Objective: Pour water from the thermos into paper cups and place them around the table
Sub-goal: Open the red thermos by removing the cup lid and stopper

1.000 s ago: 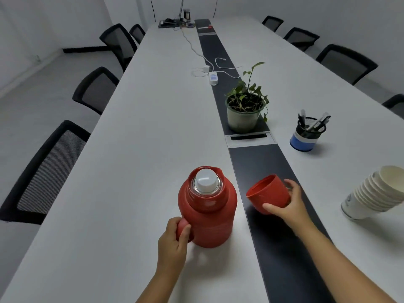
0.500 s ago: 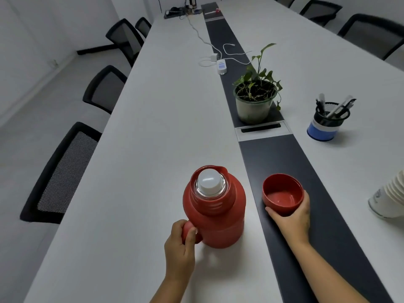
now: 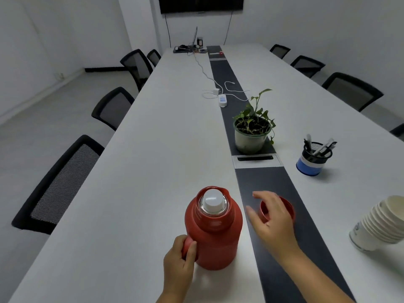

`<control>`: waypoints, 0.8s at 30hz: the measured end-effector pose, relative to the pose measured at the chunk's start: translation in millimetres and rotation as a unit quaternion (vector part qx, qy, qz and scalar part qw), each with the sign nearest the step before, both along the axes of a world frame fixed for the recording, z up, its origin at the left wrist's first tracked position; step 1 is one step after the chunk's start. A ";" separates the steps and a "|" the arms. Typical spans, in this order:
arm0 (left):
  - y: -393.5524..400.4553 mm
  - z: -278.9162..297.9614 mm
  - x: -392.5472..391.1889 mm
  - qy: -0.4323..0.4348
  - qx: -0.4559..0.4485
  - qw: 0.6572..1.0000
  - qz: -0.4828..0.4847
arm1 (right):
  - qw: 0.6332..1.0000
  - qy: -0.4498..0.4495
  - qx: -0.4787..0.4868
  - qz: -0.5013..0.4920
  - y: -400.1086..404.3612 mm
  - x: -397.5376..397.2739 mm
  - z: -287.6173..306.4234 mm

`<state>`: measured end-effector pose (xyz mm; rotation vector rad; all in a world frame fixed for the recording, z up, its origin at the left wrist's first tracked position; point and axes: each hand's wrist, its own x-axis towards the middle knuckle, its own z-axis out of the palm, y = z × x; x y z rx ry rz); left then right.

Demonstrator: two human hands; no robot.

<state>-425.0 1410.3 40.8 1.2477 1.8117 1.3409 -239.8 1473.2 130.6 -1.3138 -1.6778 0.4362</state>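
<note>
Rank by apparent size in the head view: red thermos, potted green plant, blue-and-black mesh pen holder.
1. Red thermos, largest, though nearest the camera.
2. Potted green plant.
3. Blue-and-black mesh pen holder, smallest.

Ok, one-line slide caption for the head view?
Left hand grips thermos handle; right hand open over red cap.

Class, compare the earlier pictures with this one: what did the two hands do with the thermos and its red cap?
The right hand set the red cap mouth-up on the table's dark strip, let go and now hovers open above it. The left hand kept its grip on the thermos handle; the thermos stayed upright with its stopper in.
</note>
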 end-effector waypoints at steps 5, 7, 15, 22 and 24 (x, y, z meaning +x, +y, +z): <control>-2.4 5.3 1.2 -0.009 -0.002 1.000 -0.023 | 0.922 -0.374 0.008 0.099 22.5 -56.1 49.3; -2.7 4.9 -0.9 -0.006 -0.009 0.999 -0.032 | 0.892 -0.444 -0.020 0.077 27.9 -68.8 48.3; -1.6 6.7 -4.7 0.007 -0.025 0.998 -0.066 | 0.922 -0.374 0.088 0.036 24.8 -68.6 38.2; 0.0 8.1 -3.2 -0.006 -0.009 0.999 -0.044 | 0.952 -0.269 0.146 0.000 23.1 -65.2 28.5; -0.6 9.0 -3.0 -0.002 -0.009 0.999 -0.045 | 0.986 -0.152 0.063 0.019 22.0 -64.5 28.7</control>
